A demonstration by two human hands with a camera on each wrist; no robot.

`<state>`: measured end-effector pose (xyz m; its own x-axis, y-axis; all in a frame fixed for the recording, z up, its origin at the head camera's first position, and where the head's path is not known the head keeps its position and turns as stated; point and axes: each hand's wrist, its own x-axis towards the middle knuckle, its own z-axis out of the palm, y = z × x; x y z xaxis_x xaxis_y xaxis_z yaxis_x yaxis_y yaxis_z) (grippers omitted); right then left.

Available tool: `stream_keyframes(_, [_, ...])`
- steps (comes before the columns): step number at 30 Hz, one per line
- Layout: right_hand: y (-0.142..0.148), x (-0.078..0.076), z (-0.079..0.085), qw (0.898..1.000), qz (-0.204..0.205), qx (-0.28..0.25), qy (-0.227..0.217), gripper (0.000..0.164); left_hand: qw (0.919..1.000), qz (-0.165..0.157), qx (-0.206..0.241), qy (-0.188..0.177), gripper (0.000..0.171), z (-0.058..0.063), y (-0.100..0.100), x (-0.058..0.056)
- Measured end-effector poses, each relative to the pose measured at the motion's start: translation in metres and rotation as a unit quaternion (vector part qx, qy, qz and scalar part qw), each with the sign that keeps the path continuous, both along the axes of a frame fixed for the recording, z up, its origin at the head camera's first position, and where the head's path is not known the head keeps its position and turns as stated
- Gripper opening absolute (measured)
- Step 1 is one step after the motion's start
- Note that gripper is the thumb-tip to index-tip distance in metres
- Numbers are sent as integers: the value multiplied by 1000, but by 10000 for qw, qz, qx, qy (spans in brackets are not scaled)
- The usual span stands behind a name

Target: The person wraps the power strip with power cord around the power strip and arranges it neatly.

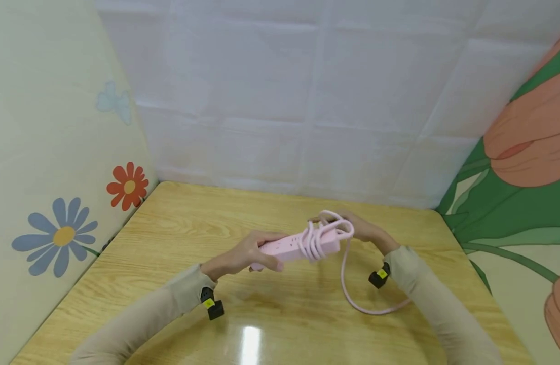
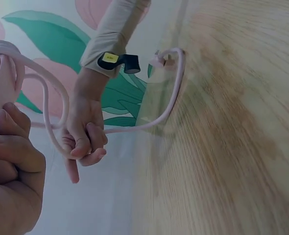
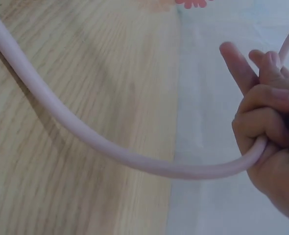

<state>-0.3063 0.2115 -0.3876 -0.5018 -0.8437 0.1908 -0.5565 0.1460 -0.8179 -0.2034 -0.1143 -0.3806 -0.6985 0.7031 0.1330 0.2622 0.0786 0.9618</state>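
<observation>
A pink power strip (image 1: pixel 284 247) is held above the table by my left hand (image 1: pixel 251 252), whose fingers and thumb wrap its near-left end. Several loops of pink cord (image 1: pixel 312 244) wind round the strip's other end. My right hand (image 1: pixel 356 226), beyond that end, grips the cord; in the right wrist view its curled fingers (image 3: pixel 264 122) close round the cord (image 3: pixel 134 161), and the index finger points out. From there the cord sags to the table, and the left wrist view shows its plug (image 2: pixel 157 60) near the table's edge.
The wooden table (image 1: pixel 193 218) meets a pale creased sheet (image 1: pixel 261 101) at the back. Flower-printed panels stand on the left (image 1: pixel 56 152) and right (image 1: pixel 526 203). Each wrist wears a small black camera (image 1: pixel 212 304).
</observation>
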Motion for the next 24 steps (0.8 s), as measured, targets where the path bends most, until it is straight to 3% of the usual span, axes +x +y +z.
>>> stream_keyframes(5, [-10, -7, 9, 9953, -848, 319, -339, 35, 9987, -133, -360, 350, 69, -2, 2, 0])
stream_keyframes(9, [-17, -10, 15, 9898, -1381, 347, -77, 35, 9957, -300, -507, 711, 66, -7, 4, -1])
stream_keyframes(18, [-26, -12, 32, 9792, -1924, 297, 564, 32, 9811, -541, -907, 1620, 59, -20, 13, 1])
stream_keyframes(24, [-30, -7, 52, 9703, -2258, 298, 815, 33, 9741, -610, -1228, 1800, 59, -28, 16, 2])
